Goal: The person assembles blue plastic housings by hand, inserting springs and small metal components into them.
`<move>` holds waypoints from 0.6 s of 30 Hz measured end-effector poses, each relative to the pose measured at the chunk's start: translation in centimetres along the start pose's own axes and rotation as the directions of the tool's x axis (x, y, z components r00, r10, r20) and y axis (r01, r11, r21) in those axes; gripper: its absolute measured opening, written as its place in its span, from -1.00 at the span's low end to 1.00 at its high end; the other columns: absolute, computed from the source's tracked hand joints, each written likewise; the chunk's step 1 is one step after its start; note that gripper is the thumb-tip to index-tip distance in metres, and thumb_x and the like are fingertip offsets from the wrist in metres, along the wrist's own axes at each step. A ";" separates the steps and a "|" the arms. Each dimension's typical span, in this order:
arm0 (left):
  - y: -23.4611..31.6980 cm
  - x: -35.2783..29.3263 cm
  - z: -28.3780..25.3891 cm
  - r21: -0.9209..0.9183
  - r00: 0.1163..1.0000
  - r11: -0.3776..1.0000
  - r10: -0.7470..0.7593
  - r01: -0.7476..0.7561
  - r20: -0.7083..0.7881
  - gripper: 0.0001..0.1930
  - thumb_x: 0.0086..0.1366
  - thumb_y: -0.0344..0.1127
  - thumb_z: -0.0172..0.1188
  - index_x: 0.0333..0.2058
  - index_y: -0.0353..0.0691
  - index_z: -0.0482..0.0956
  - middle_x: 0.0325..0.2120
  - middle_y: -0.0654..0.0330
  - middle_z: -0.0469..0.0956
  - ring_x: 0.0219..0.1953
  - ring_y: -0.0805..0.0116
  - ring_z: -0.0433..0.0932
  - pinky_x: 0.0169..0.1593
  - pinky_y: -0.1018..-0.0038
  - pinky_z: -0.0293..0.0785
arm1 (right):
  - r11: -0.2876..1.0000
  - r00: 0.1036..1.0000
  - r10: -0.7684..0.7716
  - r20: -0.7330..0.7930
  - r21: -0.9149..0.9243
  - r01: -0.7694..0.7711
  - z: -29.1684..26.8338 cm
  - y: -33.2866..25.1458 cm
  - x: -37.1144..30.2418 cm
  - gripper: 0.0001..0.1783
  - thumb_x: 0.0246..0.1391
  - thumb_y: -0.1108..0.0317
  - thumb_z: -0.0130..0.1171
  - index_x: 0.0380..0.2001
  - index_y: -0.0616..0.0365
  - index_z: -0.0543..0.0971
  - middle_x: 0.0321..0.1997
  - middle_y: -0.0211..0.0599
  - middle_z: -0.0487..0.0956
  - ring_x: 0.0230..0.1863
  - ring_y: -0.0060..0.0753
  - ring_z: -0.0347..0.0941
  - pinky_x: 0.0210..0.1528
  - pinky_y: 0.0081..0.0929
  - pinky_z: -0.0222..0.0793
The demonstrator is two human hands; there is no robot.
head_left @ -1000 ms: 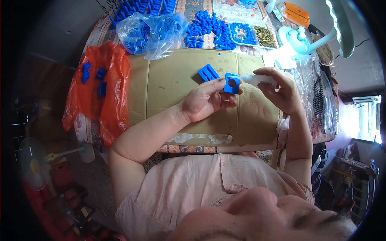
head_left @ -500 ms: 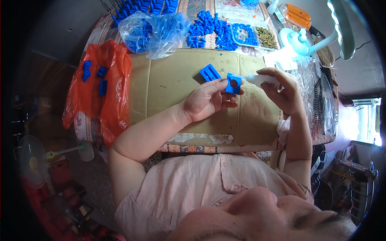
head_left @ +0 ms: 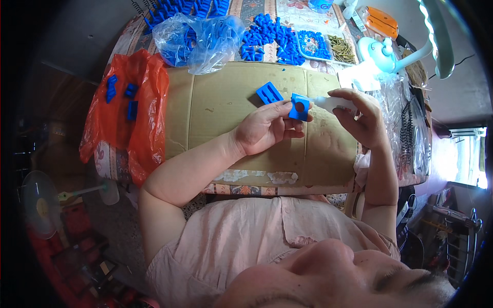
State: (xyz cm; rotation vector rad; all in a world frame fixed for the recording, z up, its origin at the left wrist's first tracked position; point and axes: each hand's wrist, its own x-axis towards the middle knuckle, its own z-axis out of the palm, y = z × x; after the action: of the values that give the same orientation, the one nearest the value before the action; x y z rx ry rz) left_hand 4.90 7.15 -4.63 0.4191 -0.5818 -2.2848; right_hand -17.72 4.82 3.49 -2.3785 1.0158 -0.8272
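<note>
Between the thumb and fingers of my left hand (head_left: 267,126) is a blue square plastic piece with a round hole (head_left: 294,114), held up over the cardboard. My right hand (head_left: 362,115) grips a small white squeeze bottle (head_left: 333,103), laid nearly sideways. Its narrow nozzle points left and meets the upper right edge of the blue piece; whether the tip touches cannot be made out. Just beyond my left fingers, a blue slotted block (head_left: 268,93) lies on the cardboard sheet (head_left: 215,118).
An orange-red plastic bag (head_left: 146,143) with several blue parts lies at left. Along the back are a clear bag (head_left: 205,46), a heap of blue pieces (head_left: 264,33), a tray of small blue parts (head_left: 313,46) and brass-coloured pins (head_left: 341,50). A lamp (head_left: 382,54) stands back right.
Almost nothing differs. The view has shifted very slightly, and both hands keep the blue piece and the bottle in about the same place.
</note>
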 end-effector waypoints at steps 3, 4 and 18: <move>0.0 0.0 0.0 -0.007 1.000 1.000 -0.001 0.001 0.005 -0.56 0.35 -0.14 -0.16 0.09 -0.31 0.24 -0.10 0.10 0.44 -0.23 0.42 0.47 -0.02 0.34 0.38 | 1.000 1.000 -0.017 0.004 -0.006 0.017 0.0 0.1 0.1 -0.68 -0.17 0.51 0.20 -0.23 0.16 0.52 -0.40 -0.23 0.55 -0.45 -0.24 0.48 -0.40 -0.44 0.34; 0.0 -0.1 0.1 -0.007 1.000 1.000 0.000 0.000 0.005 -0.56 0.35 -0.14 -0.16 0.09 -0.31 0.24 -0.10 0.10 0.44 -0.23 0.42 0.47 -0.02 0.34 0.38 | 1.000 1.000 -0.018 0.004 -0.006 0.018 0.0 0.0 0.0 -0.68 -0.17 0.51 0.20 -0.23 0.16 0.52 -0.40 -0.23 0.55 -0.45 -0.24 0.48 -0.40 -0.44 0.34; -0.1 0.1 -0.1 -0.009 1.000 1.000 0.001 -0.001 0.013 -0.55 0.35 -0.13 -0.17 0.10 -0.30 0.22 -0.09 0.11 0.43 -0.21 0.43 0.47 -0.03 0.35 0.38 | 1.000 1.000 -0.020 0.021 -0.021 0.020 0.1 0.1 0.0 -0.68 -0.16 0.52 0.19 -0.23 0.17 0.52 -0.38 -0.24 0.55 -0.43 -0.29 0.48 -0.38 -0.45 0.35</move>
State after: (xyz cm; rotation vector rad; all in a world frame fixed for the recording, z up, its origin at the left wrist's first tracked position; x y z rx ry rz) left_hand 4.84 7.14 -4.77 0.3997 -0.5785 -2.2896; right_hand -17.76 4.74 3.37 -2.4137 0.9985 -0.8011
